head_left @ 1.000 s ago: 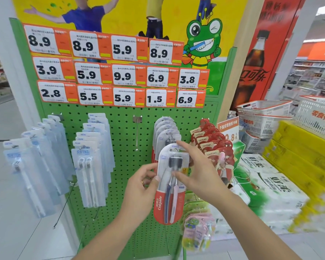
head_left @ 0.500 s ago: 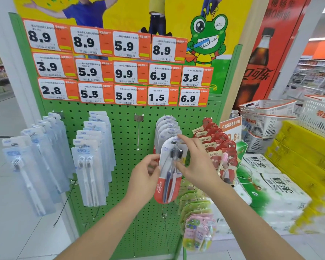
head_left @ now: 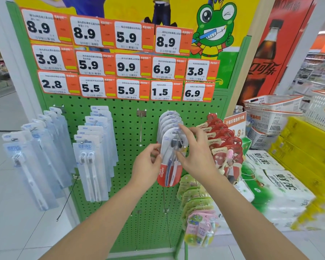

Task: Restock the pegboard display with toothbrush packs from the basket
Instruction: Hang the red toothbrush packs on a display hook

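Observation:
A red and clear Colgate toothbrush pack (head_left: 169,166) hangs at the front of a row of like packs (head_left: 169,119) on a hook of the green pegboard (head_left: 128,128). My left hand (head_left: 147,164) pinches the pack's left edge at mid height. My right hand (head_left: 194,152) holds its upper right part, with the index finger reaching to the hang tab near the hook's tip. The supply basket is out of sight.
An empty hook (head_left: 140,124) sticks out left of the Colgate row. Blue-white packs (head_left: 91,156) hang at left, red canban packs (head_left: 223,145) at right, children's packs (head_left: 199,216) below. Stacked white baskets (head_left: 270,117) and tissue cases (head_left: 278,186) stand at right.
Both hands have carried the Colgate pack up and toward the pegboard, from well in front of the hook to the front of the hanging row.

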